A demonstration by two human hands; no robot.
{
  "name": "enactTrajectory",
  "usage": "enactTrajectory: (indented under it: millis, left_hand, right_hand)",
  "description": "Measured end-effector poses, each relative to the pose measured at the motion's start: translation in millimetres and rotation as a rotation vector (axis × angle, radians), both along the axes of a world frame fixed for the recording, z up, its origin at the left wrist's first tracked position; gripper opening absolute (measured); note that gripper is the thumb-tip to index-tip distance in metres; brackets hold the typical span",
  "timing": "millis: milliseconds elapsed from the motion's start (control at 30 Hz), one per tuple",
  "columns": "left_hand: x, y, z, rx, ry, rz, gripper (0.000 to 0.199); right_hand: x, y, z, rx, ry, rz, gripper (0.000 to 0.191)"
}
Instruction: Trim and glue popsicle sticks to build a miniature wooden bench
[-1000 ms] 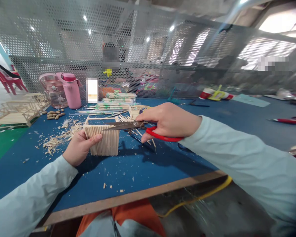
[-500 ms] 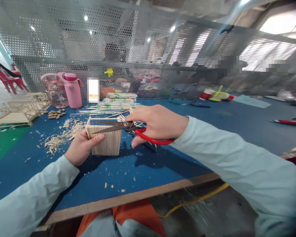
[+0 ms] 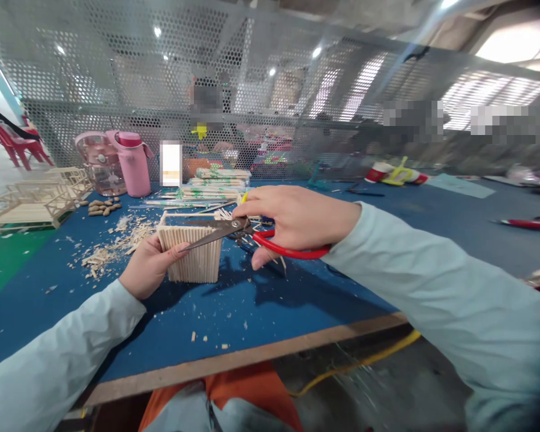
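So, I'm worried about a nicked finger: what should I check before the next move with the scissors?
1. Right hand holding the scissors: ok.
2. Left hand gripping the stick box: ok.
3. Left thumb clear of the lower blade: not ok; the tip overlaps it in view, though contact is unclear.
4. Table free of wood scraps: not ok; they lie left of the box.
5. Box base flat on the table: cannot tell.

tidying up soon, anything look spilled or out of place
Yes: pale scraps lie strewn across the blue table, mostly left of the stick structure; they look untidy against the stacked stick bundles behind.
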State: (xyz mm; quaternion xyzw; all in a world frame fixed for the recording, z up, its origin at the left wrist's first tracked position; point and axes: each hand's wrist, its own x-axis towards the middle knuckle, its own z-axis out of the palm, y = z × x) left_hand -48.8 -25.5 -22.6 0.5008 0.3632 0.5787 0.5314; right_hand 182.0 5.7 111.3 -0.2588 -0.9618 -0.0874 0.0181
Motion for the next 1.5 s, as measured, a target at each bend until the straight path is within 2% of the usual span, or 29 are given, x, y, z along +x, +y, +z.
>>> enactTrajectory:
  millis: [267,567,800,1167,1367,1500]
  left_hand:
    - [4,-3,3.2,0.013,0.022,0.015,0.028]
    - [1,0,-1.3,0.015,0.023,-0.024,0.025]
    - [3,-1,0.5,0.022,0.003,0.009,0.027]
    - [4,1,0.9,0.004,-0.041,0.012,0.031]
    - [3,0,0.1,0.005,-0.016,0.003,0.025]
    - [2,0,-0.1,0.019,-0.007,0.002,0.025]
  right_hand:
    - [-4,3,-4.3,-0.012,0.051,0.059,0.059]
    - [1,2,4.2,-0.028,-0.015,0.031,0.061]
    - [-3,4,0.0,-0.029,0.039,0.044,0.061]
    - [-3,17,-6.9,-0.153,0.151,0.115,0.06]
    - [-2,19,-5.9,-0.17,0.148,0.152,0.053]
    - [-3,16,-4.5,-0.133,0.114,0.106,0.056]
